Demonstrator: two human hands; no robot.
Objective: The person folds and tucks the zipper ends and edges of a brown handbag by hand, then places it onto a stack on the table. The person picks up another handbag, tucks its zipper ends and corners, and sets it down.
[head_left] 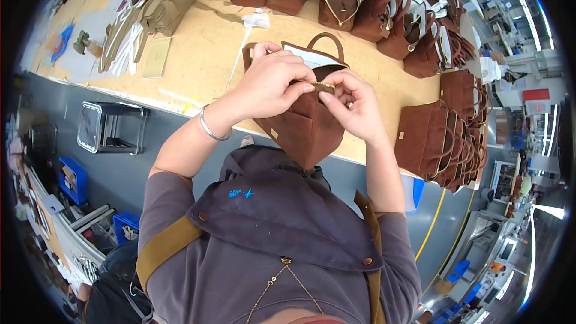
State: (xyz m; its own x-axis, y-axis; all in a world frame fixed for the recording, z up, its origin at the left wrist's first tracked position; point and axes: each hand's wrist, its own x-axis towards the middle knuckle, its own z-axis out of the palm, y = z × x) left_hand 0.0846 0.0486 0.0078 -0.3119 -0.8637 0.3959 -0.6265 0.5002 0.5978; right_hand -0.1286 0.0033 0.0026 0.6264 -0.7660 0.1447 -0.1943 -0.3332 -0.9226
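Handbag of brown leather (309,129) is at the pale wooden table's (198,48) near edge, its gold-toothed zipper (323,85) pinched by left hand (273,81) and right hand (354,105); small gold label (275,134) and blue apron characters (241,193) are unreadable.

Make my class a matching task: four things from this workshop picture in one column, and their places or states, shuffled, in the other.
Things
1. Bracelet
2. Stool
3. Bag
4. Necklace

Places and states
A. Gold, hanging at the chest
B. Held at its open top by the left hand and right hand
C. Silver, around the left wrist
D. Standing on the grey floor

Right pairs: 1-C, 2-D, 3-B, 4-A
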